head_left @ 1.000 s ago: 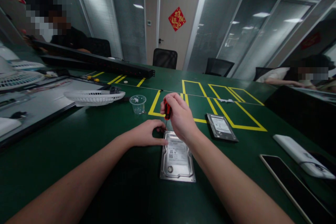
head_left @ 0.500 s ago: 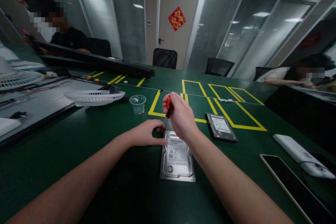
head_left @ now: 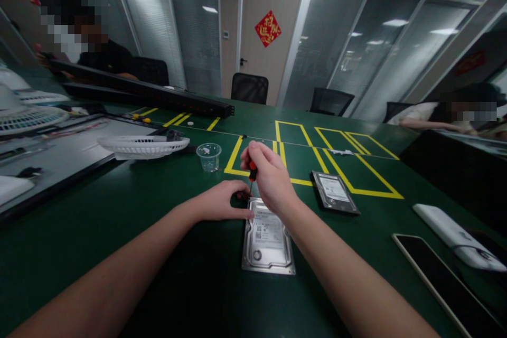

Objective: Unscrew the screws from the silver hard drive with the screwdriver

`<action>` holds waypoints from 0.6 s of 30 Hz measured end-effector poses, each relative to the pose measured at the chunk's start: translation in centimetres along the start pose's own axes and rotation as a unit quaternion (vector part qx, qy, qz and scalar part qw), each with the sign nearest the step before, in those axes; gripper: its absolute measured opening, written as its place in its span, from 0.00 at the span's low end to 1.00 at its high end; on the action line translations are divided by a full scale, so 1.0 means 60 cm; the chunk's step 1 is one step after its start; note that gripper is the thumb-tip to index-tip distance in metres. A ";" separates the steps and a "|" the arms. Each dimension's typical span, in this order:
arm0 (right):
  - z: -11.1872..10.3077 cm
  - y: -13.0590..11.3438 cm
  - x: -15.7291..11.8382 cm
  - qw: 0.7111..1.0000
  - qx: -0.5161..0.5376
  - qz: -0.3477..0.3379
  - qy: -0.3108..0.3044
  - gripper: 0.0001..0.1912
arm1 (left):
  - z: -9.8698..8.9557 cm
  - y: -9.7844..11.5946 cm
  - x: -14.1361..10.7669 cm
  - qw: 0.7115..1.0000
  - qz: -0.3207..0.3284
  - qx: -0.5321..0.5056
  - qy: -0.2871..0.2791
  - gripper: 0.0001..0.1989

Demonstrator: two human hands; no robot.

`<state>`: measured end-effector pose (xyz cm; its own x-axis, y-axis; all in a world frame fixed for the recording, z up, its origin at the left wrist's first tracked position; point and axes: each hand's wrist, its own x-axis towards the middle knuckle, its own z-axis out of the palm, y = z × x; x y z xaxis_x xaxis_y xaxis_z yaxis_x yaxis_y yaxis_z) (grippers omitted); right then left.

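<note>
A silver hard drive [head_left: 269, 240] lies label up on the green table in front of me. My left hand [head_left: 222, 202] grips its far left corner, the thumb on the top face and the curled fingers beside the edge. In my right hand [head_left: 267, 174] is a red-and-black screwdriver [head_left: 252, 170], held upright with the fist wrapped round its handle. Its thin shaft points down to that same corner, close to my left fingertips. The exact spot where the tip meets the drive is too small to make out.
A second hard drive [head_left: 335, 191] lies to the right, near yellow tape outlines. A clear plastic cup [head_left: 208, 157] and a white fan grille [head_left: 142, 146] are on the left. A phone [head_left: 443, 285] and a white device [head_left: 455, 237] sit at right. Two people sit across the table.
My right hand has turned on the screwdriver handle, so its fingers now cover more of it. My left hand and the hard drive stay in place.
</note>
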<state>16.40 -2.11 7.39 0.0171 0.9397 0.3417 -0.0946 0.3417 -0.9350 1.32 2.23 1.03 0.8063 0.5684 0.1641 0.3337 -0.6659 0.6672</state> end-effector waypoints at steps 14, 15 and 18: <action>0.001 -0.004 0.006 0.999 0.030 0.010 0.043 0.15 | 0.000 0.000 0.001 1.000 0.003 0.002 -0.002 0.24; 0.001 -0.005 0.006 0.999 0.027 0.011 0.043 0.15 | 0.001 0.000 0.001 1.000 0.004 0.002 -0.003 0.24; 0.001 -0.005 0.005 0.999 0.020 0.011 0.041 0.16 | 0.000 0.000 0.001 1.000 0.007 0.002 -0.004 0.24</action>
<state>16.37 -1.93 7.78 0.0960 0.9455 0.3112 -0.1348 0.3221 -0.9371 1.40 2.26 1.04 0.8144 0.5554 0.1684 0.3238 -0.6756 0.6624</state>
